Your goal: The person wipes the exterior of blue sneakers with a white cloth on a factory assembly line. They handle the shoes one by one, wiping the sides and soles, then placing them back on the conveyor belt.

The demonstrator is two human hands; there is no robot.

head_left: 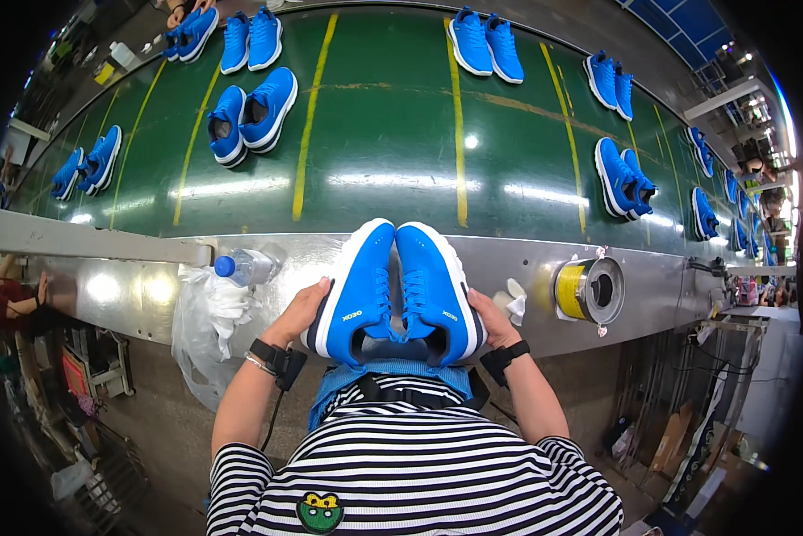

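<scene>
A pair of blue sneakers with white soles is held up in front of me, toes pointing away. My left hand point(307, 308) grips the outer side of the left sneaker point(357, 290) near its heel. On the other side, my right hand point(493, 319) is closed round the outer heel side of the right sneaker point(430, 288). The two shoes lean together at the laces, their openings toward me. Their toes reach the near edge of the green conveyor belt point(379, 143). The fingertips of both hands are hidden behind the soles.
Several pairs of blue sneakers point(255, 112) stand along the belt between yellow lines. On the metal ledge point(491, 259) are a capped bottle point(248, 267), a plastic bag point(207, 313) and a metal can with a yellow label point(589, 290). Another person's hand point(176, 16) touches shoes at the far left.
</scene>
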